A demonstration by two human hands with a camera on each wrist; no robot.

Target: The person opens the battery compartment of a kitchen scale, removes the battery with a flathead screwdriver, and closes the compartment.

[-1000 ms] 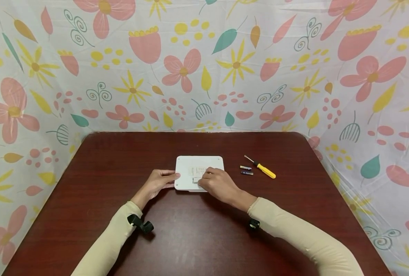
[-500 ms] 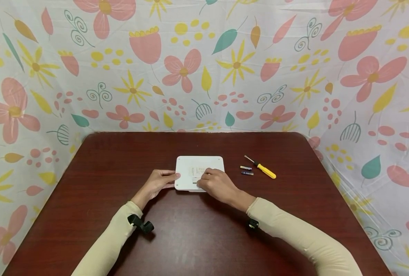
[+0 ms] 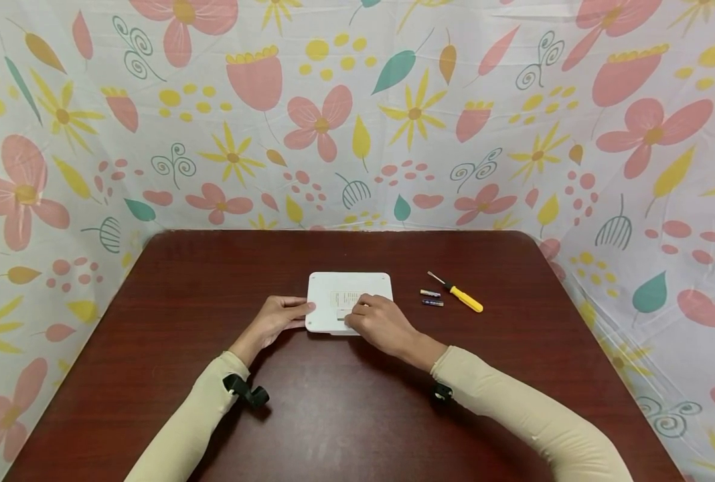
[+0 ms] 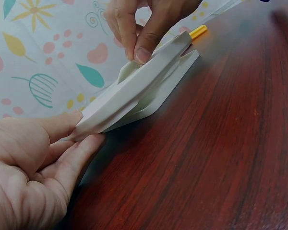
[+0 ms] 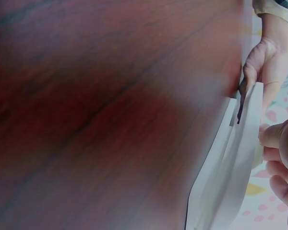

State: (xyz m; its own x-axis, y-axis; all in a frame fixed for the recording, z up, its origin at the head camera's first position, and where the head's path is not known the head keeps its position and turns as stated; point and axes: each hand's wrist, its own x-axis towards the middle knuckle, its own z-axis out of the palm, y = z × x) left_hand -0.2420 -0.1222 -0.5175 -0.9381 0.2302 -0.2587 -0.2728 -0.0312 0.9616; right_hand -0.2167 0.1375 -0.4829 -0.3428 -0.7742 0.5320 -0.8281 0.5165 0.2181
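Head view shows the left hand (image 3: 276, 320) bracing the white device (image 3: 349, 293) at its left edge, fingers straight against it, mid-table. The right hand (image 3: 380, 323) curls fingertips on the battery cover; next, I judge, it must slide free. Beyond, right of the device, lie two batteries (image 3: 430, 298) and a screwdriver (image 3: 461, 296).

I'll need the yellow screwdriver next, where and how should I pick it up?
Probably pinch the yellow handle of the screwdriver across its width, coming from above with the right hand. It lies flat on the table, its metal tip toward the far left, with two batteries close on its left.
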